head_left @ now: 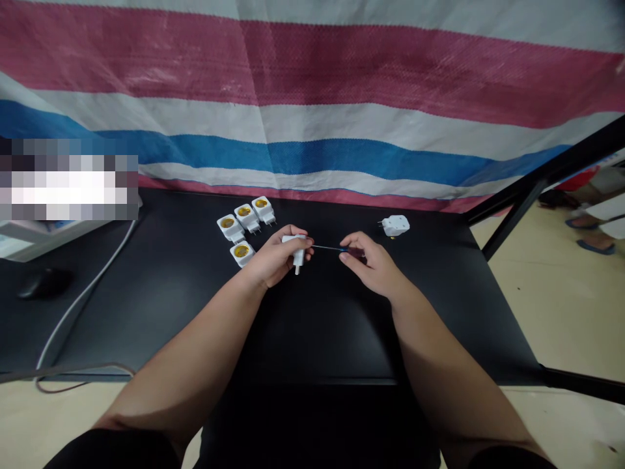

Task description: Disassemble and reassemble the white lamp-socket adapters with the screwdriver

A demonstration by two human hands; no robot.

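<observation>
My left hand (271,264) is closed around a white plug-in lamp socket (299,258), its flat prong pointing down towards me. In my right hand (375,266) I grip a screwdriver (326,247) by its dark handle. The thin shaft points left and its tip reaches the fingers of my left hand at the socket; whether it sits in a screw is hidden. Several similar white sockets (228,227) with yellow-gold round openings stand grouped beyond my left hand. Another white socket (396,225) lies on its side past my right hand, prongs to the left.
All this is on a black table (146,306). A black mouse (45,284) and a grey cable (84,294) lie at left, near a partly blurred white device (53,240). A striped sheet (312,156) hangs behind; black metal bars (512,225) and a person's feet (594,246) show at right.
</observation>
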